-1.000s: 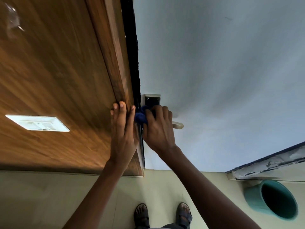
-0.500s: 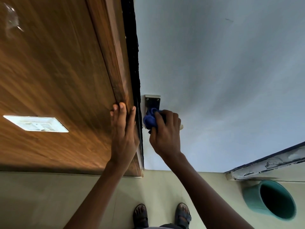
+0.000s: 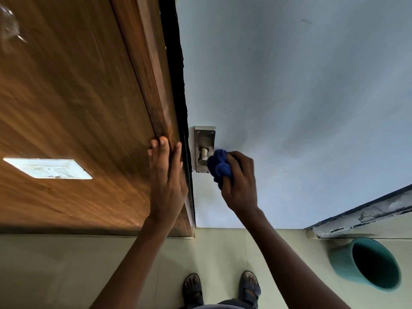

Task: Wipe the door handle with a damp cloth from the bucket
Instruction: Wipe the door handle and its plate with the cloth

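- Gripping the blue cloth (image 3: 219, 167) in our right hand (image 3: 239, 186), bunched against the door handle (image 3: 204, 155).
- Our left hand (image 3: 167, 181) rests flat, fingers together, on the wooden door frame (image 3: 153, 90).

At the centre of the head view, the right hand (image 3: 239, 181) grips a bunched blue cloth (image 3: 219, 167) wrapped over the lever of the metal door handle (image 3: 204, 150), whose plate and round neck show at the cloth's 10 o'clock. The left hand (image 3: 167, 177) lies flat, fingers straight, on the wooden door frame (image 3: 153, 85) at 9 o'clock from the handle, with a white switch plate (image 3: 48, 168) farther out the same way. A teal bucket (image 3: 367, 264) sits on the floor at 4 o'clock, and two sandalled feet (image 3: 223, 288) stand at 6 o'clock.
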